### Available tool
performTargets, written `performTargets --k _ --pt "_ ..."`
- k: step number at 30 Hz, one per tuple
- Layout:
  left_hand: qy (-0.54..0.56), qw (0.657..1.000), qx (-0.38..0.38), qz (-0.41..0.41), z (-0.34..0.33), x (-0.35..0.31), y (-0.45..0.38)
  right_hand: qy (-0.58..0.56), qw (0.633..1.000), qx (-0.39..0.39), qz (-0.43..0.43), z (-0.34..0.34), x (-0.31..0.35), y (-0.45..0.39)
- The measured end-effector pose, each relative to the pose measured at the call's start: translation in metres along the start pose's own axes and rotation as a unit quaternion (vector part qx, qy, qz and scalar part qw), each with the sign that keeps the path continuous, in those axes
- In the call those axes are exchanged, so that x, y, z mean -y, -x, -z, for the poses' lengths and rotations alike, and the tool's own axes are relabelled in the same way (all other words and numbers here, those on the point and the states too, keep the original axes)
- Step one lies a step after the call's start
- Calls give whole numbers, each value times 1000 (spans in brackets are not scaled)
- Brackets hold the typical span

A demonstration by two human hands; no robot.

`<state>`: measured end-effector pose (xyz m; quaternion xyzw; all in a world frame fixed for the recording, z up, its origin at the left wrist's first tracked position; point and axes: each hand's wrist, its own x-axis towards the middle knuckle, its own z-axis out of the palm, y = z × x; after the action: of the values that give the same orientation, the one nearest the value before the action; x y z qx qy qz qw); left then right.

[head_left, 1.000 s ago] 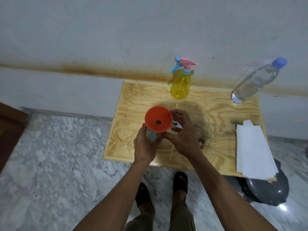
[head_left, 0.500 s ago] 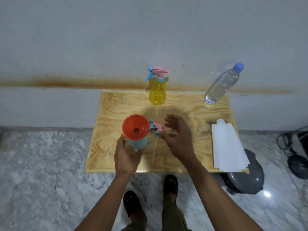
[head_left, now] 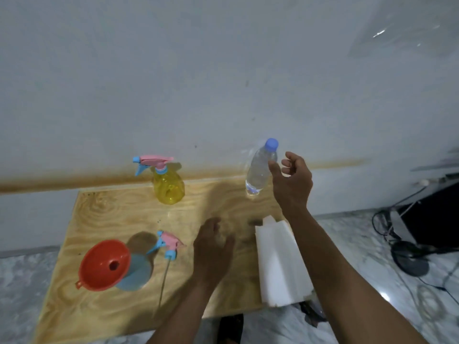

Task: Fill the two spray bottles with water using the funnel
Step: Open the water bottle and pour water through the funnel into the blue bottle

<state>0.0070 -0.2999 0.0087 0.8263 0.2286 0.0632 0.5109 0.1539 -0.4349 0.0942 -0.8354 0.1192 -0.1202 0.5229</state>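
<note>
An orange funnel [head_left: 104, 265] sits in the neck of a light blue spray bottle [head_left: 136, 273] at the front left of the wooden board [head_left: 99, 214]. Its pink and blue sprayer head [head_left: 169, 244] with a thin tube lies on the board just right of it. A yellow spray bottle [head_left: 169, 187] with its sprayer on stands at the back. A clear water bottle [head_left: 259, 167] with a blue cap stands at the back right. My right hand [head_left: 290, 180] is open, fingers spread right beside the water bottle. My left hand [head_left: 212, 254] hovers open over the board's middle, holding nothing.
A stack of white paper towels [head_left: 278, 264] lies on the board's right edge. The wall runs directly behind the board. Black cables and a dark device [head_left: 417, 234] lie on the marble floor to the right. My sandalled foot shows below the board's front edge.
Both hands let go of the blue bottle and funnel. My right hand moved up and right to the water bottle. My left hand moved right, off the bottle. The view shifted right.
</note>
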Motion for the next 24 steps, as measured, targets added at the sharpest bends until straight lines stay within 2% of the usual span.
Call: performTargets --k 5,9,17,24 --pt "21 1000 8 -20 -57 -50 -71 -7 998 63 3 -9 -11 -42" --pt "29 999 16 -27 -91 -64 -109 -16 997 79 11 -17 -23 -60" --pt "73 995 -9 -70 -126 -71 -136 -29 995 81 53 -30 -37 -75" --pt "61 997 -24 -30 -133 -67 -146 -37 991 111 64 -30 -38 -78"
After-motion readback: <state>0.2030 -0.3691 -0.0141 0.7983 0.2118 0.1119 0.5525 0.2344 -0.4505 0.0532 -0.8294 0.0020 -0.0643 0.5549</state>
